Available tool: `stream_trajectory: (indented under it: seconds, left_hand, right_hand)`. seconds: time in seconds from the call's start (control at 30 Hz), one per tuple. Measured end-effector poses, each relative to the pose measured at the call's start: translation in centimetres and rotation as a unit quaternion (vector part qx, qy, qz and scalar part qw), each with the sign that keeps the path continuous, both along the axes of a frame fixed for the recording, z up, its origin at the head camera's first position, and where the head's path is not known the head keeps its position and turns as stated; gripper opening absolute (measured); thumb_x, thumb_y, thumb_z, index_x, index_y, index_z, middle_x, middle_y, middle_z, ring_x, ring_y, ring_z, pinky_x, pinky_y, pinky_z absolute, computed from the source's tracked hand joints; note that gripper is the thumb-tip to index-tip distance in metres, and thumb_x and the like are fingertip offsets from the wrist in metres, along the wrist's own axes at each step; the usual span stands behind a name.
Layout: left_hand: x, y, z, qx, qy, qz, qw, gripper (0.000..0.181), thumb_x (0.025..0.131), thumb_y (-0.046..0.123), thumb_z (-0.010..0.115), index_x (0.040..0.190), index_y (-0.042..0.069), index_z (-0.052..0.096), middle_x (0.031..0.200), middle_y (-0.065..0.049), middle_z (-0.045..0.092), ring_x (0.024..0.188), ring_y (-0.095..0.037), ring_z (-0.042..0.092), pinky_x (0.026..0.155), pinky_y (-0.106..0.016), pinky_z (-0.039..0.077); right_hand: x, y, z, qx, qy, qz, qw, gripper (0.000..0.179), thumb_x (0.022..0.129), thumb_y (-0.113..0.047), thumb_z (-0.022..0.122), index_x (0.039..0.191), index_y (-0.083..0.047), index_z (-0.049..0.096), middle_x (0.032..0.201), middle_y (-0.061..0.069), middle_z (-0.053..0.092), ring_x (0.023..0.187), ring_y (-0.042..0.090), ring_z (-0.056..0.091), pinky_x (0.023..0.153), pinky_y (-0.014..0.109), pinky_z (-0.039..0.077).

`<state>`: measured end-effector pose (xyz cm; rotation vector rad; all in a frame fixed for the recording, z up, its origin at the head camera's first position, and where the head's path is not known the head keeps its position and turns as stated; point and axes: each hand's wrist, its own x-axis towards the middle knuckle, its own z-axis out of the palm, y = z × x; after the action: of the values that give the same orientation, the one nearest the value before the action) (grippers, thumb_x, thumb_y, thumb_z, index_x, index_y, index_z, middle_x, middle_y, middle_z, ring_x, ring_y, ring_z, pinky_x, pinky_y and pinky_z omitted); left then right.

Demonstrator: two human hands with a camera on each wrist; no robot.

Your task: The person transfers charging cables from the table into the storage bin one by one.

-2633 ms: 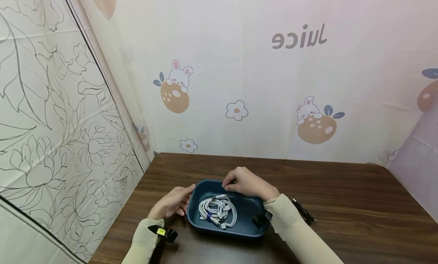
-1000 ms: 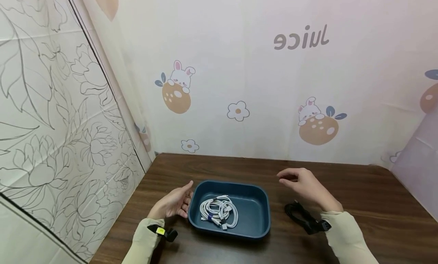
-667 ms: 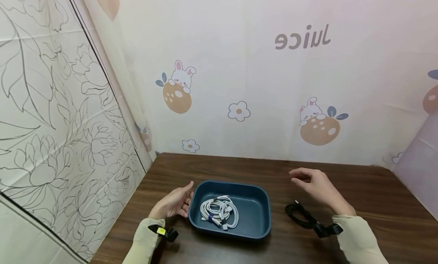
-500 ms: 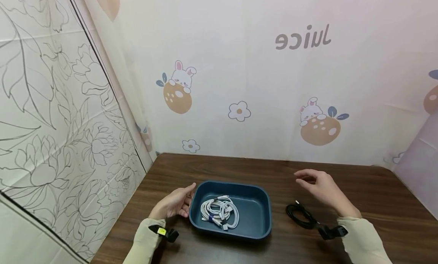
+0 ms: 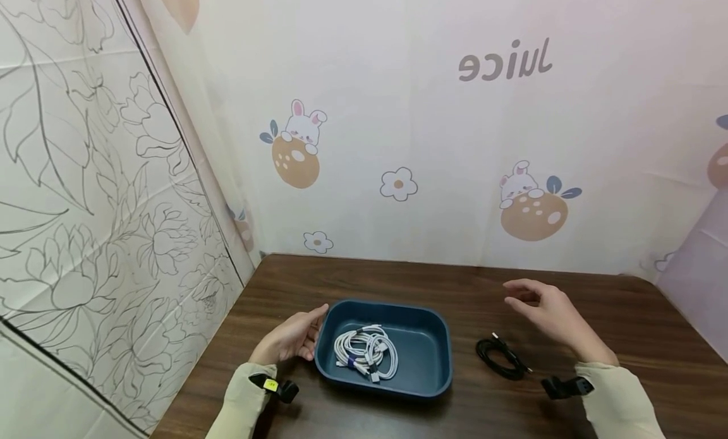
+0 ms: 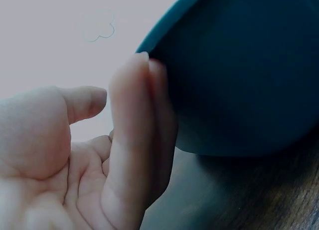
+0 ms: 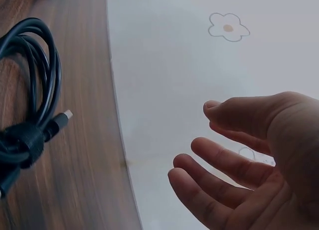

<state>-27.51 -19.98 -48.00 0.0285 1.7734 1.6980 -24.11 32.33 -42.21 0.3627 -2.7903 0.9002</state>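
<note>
A dark blue rectangular bin (image 5: 421, 362) holds coiled white charging cables (image 5: 364, 354) at its left side. My left hand (image 5: 291, 338) is at the bin's left end, its fingers against or very near the outer wall; contact is hard to tell. In the left wrist view its thumb stands apart from the fingers. My right hand (image 5: 548, 309) hovers above the table, loosely bent and holding nothing. Below and left of it lies a coiled black cable (image 5: 500, 358) with metal-tipped plugs, bound by a strap (image 7: 25, 140) seen in the right wrist view.
The brown wood-grain table (image 5: 432, 278) runs back to a printed curtain (image 5: 364, 142) with rabbits and flowers. A white floral panel (image 5: 102, 237) borders the left side. The black cable lies between the bin and the right sleeve (image 5: 620, 395).
My right hand has moved from over the bin out to the right, uncovering the bin's right half and the black cable. The left hand has stayed at the bin's left end.
</note>
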Motion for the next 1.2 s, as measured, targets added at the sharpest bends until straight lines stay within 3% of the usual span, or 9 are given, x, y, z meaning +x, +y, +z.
stream_trajectory:
  seconds: [0.9, 0.97, 1.1, 1.2]
  left_hand:
    - [0.1, 0.0, -0.2, -0.012, 0.012, -0.001, 0.9999, 0.054, 0.103, 0.058, 0.051, 0.08, 0.011, 0.061, 0.063, 0.002, 0.059, 0.046, -0.006, 0.056, 0.045, -0.022, 0.054]
    - [0.0, 0.0, -0.1, -0.013, 0.013, -0.001, 0.9998, 0.055, 0.103, 0.059, 0.052, 0.08, 0.011, 0.061, 0.063, 0.001, 0.059, 0.046, -0.007, 0.056, 0.045, -0.022, 0.054]
    - [-0.2, 0.0, -0.1, -0.01, 0.015, -0.003, 0.9998, 0.055, 0.102, 0.059, 0.052, 0.079, 0.011, 0.061, 0.063, 0.001, 0.059, 0.045, -0.007, 0.056, 0.045, -0.022, 0.054]
    - [-0.1, -0.1, -0.1, -0.008, 0.013, -0.006, 0.9999, 0.055, 0.103, 0.058, 0.051, 0.078, 0.011, 0.061, 0.063, 0.001, 0.059, 0.045, -0.007, 0.056, 0.045, -0.022, 0.054]
  right_hand:
    - [0.1, 4.1, -0.1, 0.005, -0.044, -0.009, 0.999, 0.044, 0.102, -0.031, 0.067, 0.135, -0.003, 0.061, 0.122, 0.023, 0.069, 0.105, 0.041, 0.068, 0.069, 0.025, 0.055]
    - [0.1, 4.4, -0.2, 0.006, -0.043, -0.011, 0.999, 0.044, 0.102, -0.031, 0.067, 0.135, -0.002, 0.06, 0.121, 0.023, 0.07, 0.103, 0.037, 0.07, 0.069, 0.024, 0.055]
    - [0.0, 5.0, -0.3, 0.005, -0.045, -0.018, 0.9988, 0.047, 0.101, -0.032, 0.069, 0.135, -0.002, 0.06, 0.121, 0.024, 0.069, 0.097, 0.013, 0.069, 0.069, 0.023, 0.055]
    - [0.1, 5.3, -0.4, 0.001, -0.049, -0.02, 0.9986, 0.048, 0.101, -0.032, 0.069, 0.136, -0.001, 0.058, 0.122, 0.025, 0.068, 0.093, -0.006, 0.06, 0.069, 0.022, 0.054]
